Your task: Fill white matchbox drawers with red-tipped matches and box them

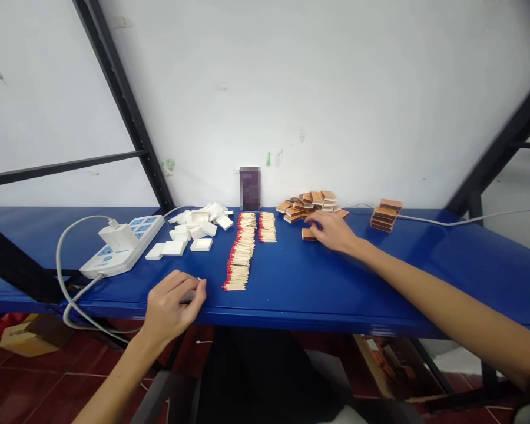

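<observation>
My left hand (174, 303) is at the table's front edge, left of the matches. Its fingers are curled toward the thumb; a small pale bit shows at the fingertips, too hidden to name. My right hand (331, 231) reaches to the back right, its fingers and thumb closed on a brown matchbox sleeve (308, 235) in front of the pile of matchbox sleeves (311, 200). Red-tipped matches (241, 250) lie side by side in a long column, with a shorter column of matches (267, 227) to its right. White matchbox trays (201, 244) are heaped at the left.
A stack of brown matchbox sleeves (385, 215) stands at the right. A white power strip (128, 250) with a plugged-in charger (118, 237) and cables lies at the left. A dark, blurred-out upright rectangle (249, 188) leans on the wall. Black shelf posts (123, 106) frame the blue tabletop (291, 294).
</observation>
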Demonstrator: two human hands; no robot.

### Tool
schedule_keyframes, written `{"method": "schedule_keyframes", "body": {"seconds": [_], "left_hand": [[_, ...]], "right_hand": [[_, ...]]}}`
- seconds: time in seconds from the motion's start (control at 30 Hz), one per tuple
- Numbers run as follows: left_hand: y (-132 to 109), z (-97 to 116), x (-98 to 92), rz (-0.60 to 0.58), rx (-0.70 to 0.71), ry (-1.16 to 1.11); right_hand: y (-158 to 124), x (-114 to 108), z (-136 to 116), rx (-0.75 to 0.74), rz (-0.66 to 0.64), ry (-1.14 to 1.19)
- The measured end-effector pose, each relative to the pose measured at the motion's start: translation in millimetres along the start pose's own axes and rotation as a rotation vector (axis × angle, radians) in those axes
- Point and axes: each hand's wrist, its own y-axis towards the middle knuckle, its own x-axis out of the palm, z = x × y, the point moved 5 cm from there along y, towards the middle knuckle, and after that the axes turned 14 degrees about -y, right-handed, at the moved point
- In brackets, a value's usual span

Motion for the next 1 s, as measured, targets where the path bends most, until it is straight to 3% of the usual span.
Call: {"method": "schedule_keyframes", "body": {"seconds": [0.07,0.17,0.27,0.37,0.47,0.53,0.63,0.83,1.0], "left_hand": [[1.8,18.7,5.3,0.006,0.076,-0.049],[9.8,57.5,20.6,-0.009,0.207,-0.112],[23.5,91.8,48.0,-0.091,0.282,-0.095],[36.4,108.5,78.1,-0.177,0.328,-0.078],[43.2,107.1,97.5,-0.231,0.288,-0.05],[43.5,103.0,100.3,-0.255,0.247,-0.056],[40.3,97.9,89.7,-0.256,0.242,-0.088],[32.9,74.9,50.2,-0.121,0.261,-0.163],[23.8,63.8,48.5,-0.246,0.27,-0.158]], "right_hand": [[3.8,-5.0,-14.6,-0.005,0.023,0.042],[11.9,-2.4,-45.3,-0.086,-0.058,0.085],[22.0,6.2,-69.3,-0.13,-0.15,0.082],[33.5,10.8,-80.4,-0.162,-0.094,0.042],[39.3,12.9,-84.0,-0.204,0.016,0.042],[38.4,15.9,-85.5,-0.228,0.041,0.061],[33.6,20.8,-88.5,-0.244,0.034,0.084],[28.4,27.1,-96.7,-0.277,0.003,0.087],[27.2,30.2,-98.5,-0.295,-0.013,0.103]]}}
